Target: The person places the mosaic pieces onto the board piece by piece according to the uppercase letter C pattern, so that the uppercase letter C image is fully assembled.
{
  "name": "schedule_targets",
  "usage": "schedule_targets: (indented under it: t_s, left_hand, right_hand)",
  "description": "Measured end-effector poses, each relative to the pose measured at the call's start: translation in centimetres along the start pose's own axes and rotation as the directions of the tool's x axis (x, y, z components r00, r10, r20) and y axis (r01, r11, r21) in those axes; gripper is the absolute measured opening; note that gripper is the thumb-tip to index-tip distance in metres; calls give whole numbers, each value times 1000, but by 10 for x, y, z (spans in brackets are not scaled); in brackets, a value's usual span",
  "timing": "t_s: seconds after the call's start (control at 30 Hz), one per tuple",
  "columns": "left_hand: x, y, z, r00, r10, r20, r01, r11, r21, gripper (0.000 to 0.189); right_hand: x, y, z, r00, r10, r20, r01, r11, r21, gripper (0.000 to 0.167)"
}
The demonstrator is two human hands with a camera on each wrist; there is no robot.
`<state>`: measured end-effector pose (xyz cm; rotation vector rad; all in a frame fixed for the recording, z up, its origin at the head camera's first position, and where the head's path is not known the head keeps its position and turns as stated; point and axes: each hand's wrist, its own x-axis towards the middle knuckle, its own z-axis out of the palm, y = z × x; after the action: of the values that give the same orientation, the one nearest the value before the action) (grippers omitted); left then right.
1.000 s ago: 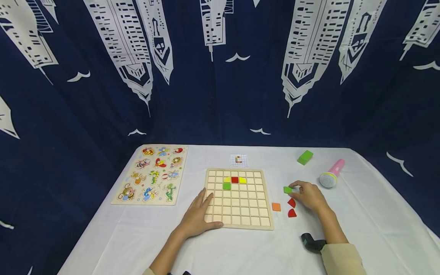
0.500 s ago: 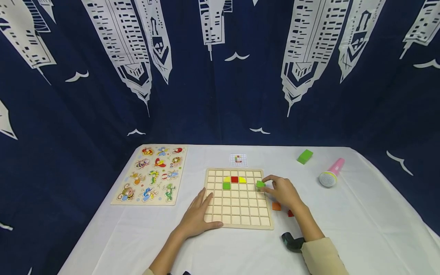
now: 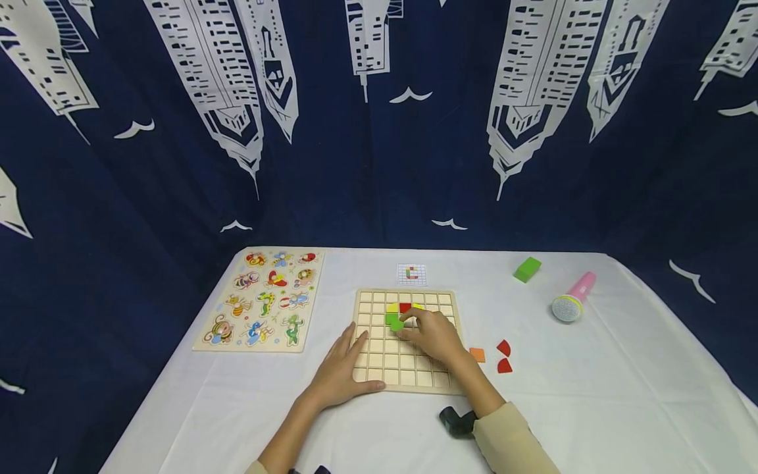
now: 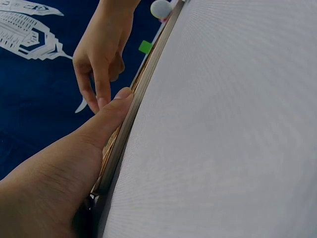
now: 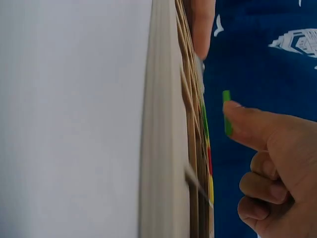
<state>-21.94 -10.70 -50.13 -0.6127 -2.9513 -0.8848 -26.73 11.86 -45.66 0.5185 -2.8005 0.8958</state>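
My right hand [image 3: 437,339] pinches a small green square tile [image 3: 397,325] over the wooden grid board [image 3: 414,378]. In the right wrist view this tile [image 5: 227,119] stands edge-on between thumb and finger, above the board, while the other fingers are curled. A green square [image 3: 391,318] sits in a cell just above the held tile. In the row above that are a yellow tile [image 3: 392,307], a red square [image 3: 405,307] and a second yellow tile, partly hidden. My left hand [image 3: 340,370] lies along the board's left side, fingers spread, its thumb [image 4: 116,106] at the near edge.
An orange square [image 3: 477,355] and two red quarter-round tiles [image 3: 504,365] lie right of the board. Behind it is a small pattern card [image 3: 411,274]. An insect puzzle board [image 3: 254,299] is at left; a green block [image 3: 527,270] and pink toy microphone [image 3: 577,295] are at right.
My right hand has carried the green tile leftward from beside the red pieces to the grid, below the placed tiles. The left hand has stayed on the board's side.
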Motion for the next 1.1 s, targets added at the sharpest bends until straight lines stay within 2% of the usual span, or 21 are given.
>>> schedule_targets:
  t_s: [0.23,0.47,0.77,0.9,1.1]
  left_hand:
    - [0,1,0,1000,-4,4,4,1000,-6,107]
    - [-1,0,-1,1000,-4,4,4,1000,-4,108]
    - [-1,0,-1,1000,-2,2,2,1000,-2,108]
    - [-1,1,-1,1000,-4,4,5,1000,-8,108]
    - [-1,2,-2,1000,-1,0,1,1000,-24,107]
  right_hand:
    - [3,-5,12,999,12,39,-12,1000,-13,29]
    - [4,-3,14,999,19,40,-18,999,-39,29]
    - [3,-3,15,1000,2,28,-2,1000,-9,29]
    - [2,-2,13,1000,-8,27,8,1000,-1,30]
    - [-7,4,-4,999,3,50,-5,999,33,29]
